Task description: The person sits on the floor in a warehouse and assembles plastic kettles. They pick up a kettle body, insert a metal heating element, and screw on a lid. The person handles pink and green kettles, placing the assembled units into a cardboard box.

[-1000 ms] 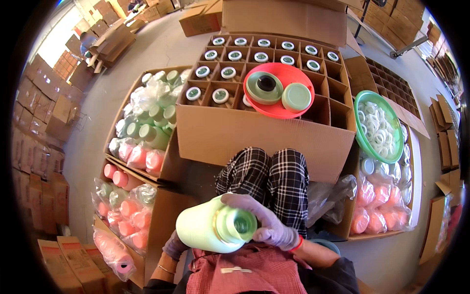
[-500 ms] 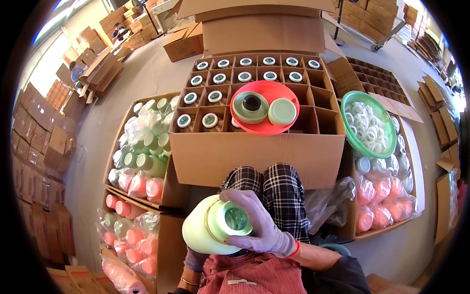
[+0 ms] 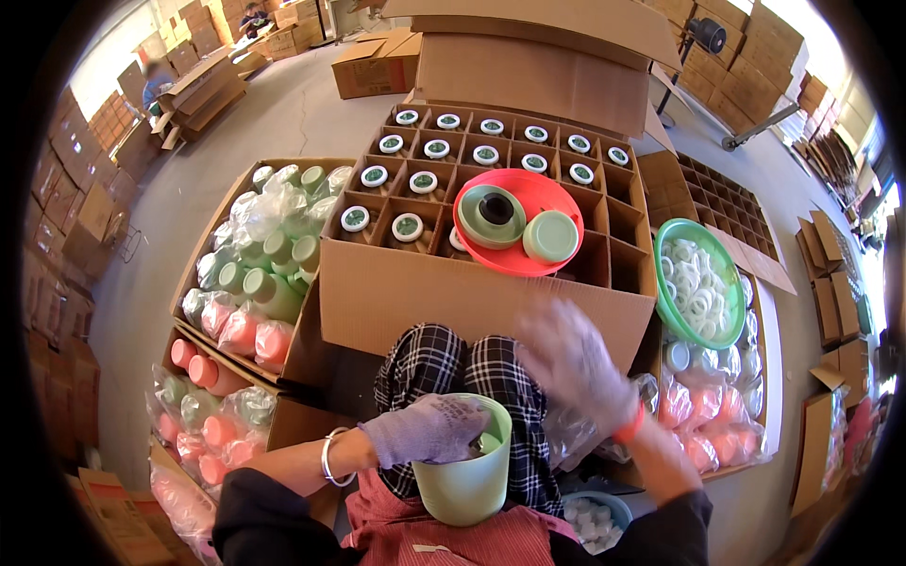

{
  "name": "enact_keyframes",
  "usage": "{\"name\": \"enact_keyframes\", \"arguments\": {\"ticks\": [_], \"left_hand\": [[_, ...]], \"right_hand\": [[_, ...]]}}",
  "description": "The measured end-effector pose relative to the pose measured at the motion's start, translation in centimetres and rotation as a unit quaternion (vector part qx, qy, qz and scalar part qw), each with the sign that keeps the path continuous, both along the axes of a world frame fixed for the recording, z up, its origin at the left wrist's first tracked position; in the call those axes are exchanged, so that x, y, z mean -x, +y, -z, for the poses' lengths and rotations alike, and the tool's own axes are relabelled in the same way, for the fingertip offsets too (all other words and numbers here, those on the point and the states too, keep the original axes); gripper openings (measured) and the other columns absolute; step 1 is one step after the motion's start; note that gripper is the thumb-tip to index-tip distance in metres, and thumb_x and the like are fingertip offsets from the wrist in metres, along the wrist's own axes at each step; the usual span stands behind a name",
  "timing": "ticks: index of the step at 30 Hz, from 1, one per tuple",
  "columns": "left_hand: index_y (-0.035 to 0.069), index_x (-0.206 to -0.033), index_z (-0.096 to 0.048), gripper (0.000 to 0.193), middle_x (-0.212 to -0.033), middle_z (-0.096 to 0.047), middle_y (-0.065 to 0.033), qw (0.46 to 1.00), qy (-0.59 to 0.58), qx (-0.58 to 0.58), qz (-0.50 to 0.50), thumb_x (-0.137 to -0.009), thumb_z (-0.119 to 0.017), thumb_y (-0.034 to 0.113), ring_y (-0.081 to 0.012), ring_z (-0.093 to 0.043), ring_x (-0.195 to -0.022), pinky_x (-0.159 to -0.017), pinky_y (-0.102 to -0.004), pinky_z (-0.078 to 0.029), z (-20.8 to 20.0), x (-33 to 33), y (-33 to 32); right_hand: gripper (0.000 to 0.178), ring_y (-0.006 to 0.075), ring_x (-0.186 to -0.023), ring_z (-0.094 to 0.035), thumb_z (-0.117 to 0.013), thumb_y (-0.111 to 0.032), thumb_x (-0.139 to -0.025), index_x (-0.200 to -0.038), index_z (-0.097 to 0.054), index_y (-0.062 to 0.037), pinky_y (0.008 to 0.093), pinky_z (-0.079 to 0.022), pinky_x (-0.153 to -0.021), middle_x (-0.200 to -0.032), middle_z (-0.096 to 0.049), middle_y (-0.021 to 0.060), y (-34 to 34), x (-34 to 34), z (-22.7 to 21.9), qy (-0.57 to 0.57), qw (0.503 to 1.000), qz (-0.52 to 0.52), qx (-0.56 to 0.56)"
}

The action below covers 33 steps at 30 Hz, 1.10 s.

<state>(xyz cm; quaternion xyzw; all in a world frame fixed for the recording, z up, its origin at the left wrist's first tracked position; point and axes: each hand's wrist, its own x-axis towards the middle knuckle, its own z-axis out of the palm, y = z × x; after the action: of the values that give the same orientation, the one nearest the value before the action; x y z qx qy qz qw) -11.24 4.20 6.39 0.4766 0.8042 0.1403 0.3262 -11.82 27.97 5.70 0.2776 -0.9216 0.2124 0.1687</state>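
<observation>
Left hand [image 3: 429, 431], in a grey-purple knit glove: fingers curl over the rim and down into the mouth of a pale-green, smooth, cylindrical vessel [image 3: 462, 491]. Fingertips hidden in there; can't tell if they grip. Small pale-green piece [image 3: 488, 442] shows inside the mouth, just beside them. Vessel sits mouth-up on the lap, against the black-and-white plaid trousers [image 3: 510, 377].

Right hand [image 3: 580, 368], same kind of glove: raised over the right knee, near side of the carton, apart from the vessel. Motion-blurred; can't tell if its fingers are open or closed.

Right of the lap, low: round blue tub [image 3: 618, 506] holding small whitish pieces [image 3: 593, 522].

Ahead: brown cardboard carton [image 3: 453, 292] with a divider grid; many cells hold bottles with white-rimmed green tops [image 3: 407, 227]. Shallow round red tray [image 3: 541, 193] rests on the grid, holding a pale-green round dish [image 3: 475, 229] with a black round piece [image 3: 495, 208] in it, plus a pale-green round lid [image 3: 550, 236].

Right: green basin [image 3: 662, 283] full of white rings [image 3: 698, 292], above bagged pink cups [image 3: 703, 407].

Left: upper carton of pale-green cups [image 3: 269, 294] and bagged pink ones; lower carton of pink and green cups [image 3: 220, 431], partly bagged.
</observation>
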Motion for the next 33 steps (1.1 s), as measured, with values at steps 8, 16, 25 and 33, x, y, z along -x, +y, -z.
{"name": "enact_keyframes", "arguments": {"ticks": [8, 16, 25, 33], "left_hand": [[0.003, -0.120, -0.064, 0.035, -0.104, -0.067, -0.0151, 0.943, -0.074, -0.278, -0.166, -0.092, -0.068, 0.023, -0.0263, -0.067, -0.098, -0.085, -0.0375, -0.053, 0.0, 2.6, -1.1], [0.010, -0.150, -0.040, 0.057, -0.145, -0.047, -0.0094, 0.487, -0.479, -0.644, -0.344, -0.100, -0.058, 0.033, -0.0210, -0.047, -0.133, -0.102, -0.0419, -0.049, -0.7, 7.8, 0.0], [0.015, -0.129, -0.065, 0.058, -0.134, -0.057, -0.0156, 0.865, 0.207, -0.453, -0.071, -0.086, -0.066, 0.054, -0.0411, -0.053, -0.123, -0.105, -0.0519, -0.043, -0.2, 4.5, -1.0], [0.004, -0.120, -0.068, 0.069, -0.126, -0.065, -0.0133, 0.909, -0.071, -0.408, -0.039, -0.087, -0.056, 0.063, -0.0385, -0.056, -0.123, -0.104, -0.0500, -0.045, 3.2, 0.7, -4.1]], "right_hand": [[0.061, 0.0447, -0.118, -0.055, -0.068, -0.006, -0.078, -0.135, -0.053, -0.0189, 0.0471, -0.047, -0.103, -0.131, -0.051, 0.0228, -2.4, 23.3, 0.7, -0.185, 0.973, 0.065, -0.124], [0.048, 0.0358, -0.095, -0.063, -0.068, -0.013, -0.088, -0.131, -0.048, -0.0054, 0.0423, -0.054, -0.079, -0.115, -0.053, 0.0230, -5.0, 10.2, -2.0, 0.086, 0.989, -0.038, 0.117], [0.052, 0.0213, -0.120, -0.058, -0.069, -0.014, -0.090, -0.137, -0.051, -0.0032, 0.0358, -0.047, -0.103, -0.127, -0.061, 0.0110, -1.1, 1.2, 1.3, -0.444, 0.721, -0.136, 0.514], [0.026, 0.0227, -0.091, -0.068, -0.061, -0.018, -0.091, -0.110, -0.068, -0.0008, 0.0329, -0.053, -0.077, -0.097, -0.068, 0.0144, -0.3, -3.2, 1.2, -0.279, 0.909, 0.040, 0.307]]}}
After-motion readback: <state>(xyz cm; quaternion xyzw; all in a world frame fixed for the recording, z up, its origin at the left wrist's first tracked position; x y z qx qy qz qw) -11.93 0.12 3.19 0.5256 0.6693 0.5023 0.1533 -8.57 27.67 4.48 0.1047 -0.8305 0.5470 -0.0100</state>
